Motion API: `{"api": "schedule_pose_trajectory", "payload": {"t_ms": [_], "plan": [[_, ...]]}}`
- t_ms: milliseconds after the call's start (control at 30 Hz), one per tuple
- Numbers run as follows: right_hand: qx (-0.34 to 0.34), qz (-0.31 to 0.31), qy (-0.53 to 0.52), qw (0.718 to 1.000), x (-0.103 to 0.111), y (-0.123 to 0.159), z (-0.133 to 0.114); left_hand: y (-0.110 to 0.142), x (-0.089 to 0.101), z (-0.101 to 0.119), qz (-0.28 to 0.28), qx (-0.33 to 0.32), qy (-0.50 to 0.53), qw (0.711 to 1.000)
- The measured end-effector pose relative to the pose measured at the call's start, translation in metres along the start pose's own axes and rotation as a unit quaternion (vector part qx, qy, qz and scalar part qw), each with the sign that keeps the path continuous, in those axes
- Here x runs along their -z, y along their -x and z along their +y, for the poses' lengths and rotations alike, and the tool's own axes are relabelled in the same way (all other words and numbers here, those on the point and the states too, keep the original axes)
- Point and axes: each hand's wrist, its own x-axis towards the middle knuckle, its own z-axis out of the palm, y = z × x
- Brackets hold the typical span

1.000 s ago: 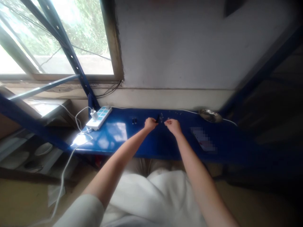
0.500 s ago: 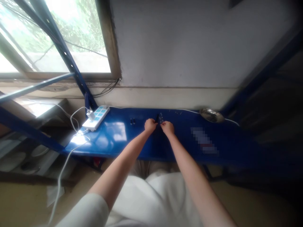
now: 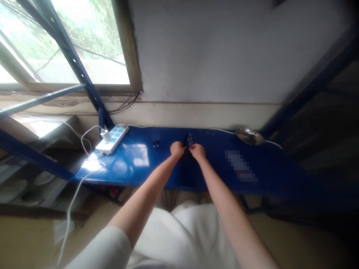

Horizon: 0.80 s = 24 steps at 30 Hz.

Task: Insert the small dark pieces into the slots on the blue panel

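Observation:
Over the middle of the blue table (image 3: 165,175), my two hands are close together. My left hand (image 3: 177,149) is closed on a slim dark piece (image 3: 185,140) whose upper end sticks out past the fingers; its kind is too small to tell. Pinched in the fingers of my right hand (image 3: 198,151) is a narrow clear strip with rounded bumps (image 3: 190,137), pointing away from me. A small gap separates the dark piece from the strip. To the left of my left hand lie two small dark cylinders (image 3: 156,143), side by side.
At the table's left end sits a white power strip (image 3: 113,139) with a white plug (image 3: 105,135) and cable. A shiny metal dish (image 3: 250,136) is at the back right. Several tiny pieces (image 3: 210,133) lie near the wall. A blurred-out flat item (image 3: 241,167) rests at right.
Both hands keep nearly the same place and grip. The bumpy strip stands slightly more upright and a little further from the dark piece. The whole view has shifted slightly.

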Motion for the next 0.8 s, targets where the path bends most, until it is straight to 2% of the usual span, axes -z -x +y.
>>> {"api": "schedule_pose_trajectory", "payload": {"t_ms": [167,267,400,533,600,667,800], "plan": [[0.024,-0.008,0.01,1.0,0.005,0.002,0.005,0.004,0.003,-0.002,0.003,-0.011,0.001,1.0],[0.024,-0.005,0.007,1.0,0.013,0.009,0.006,0.007,0.02,-0.001,0.028,-0.051,0.007,0.998],[0.052,0.017,-0.02,0.998,0.026,0.026,0.001,0.004,0.072,-0.002,0.102,-0.172,-0.012,0.98],[0.133,0.056,-0.088,0.986,0.03,0.043,-0.01,-0.002,0.131,-0.022,0.171,-0.231,-0.097,0.953],[0.177,0.057,-0.125,0.975,0.029,0.051,-0.018,-0.001,0.149,-0.04,0.164,-0.228,-0.169,0.945],[0.21,0.05,-0.149,0.965,0.025,0.056,-0.026,0.003,0.155,-0.057,0.131,-0.213,-0.236,0.939],[0.241,0.03,-0.156,0.957,0.017,0.063,-0.04,0.014,0.147,-0.077,0.063,-0.19,-0.3,0.933]]}}
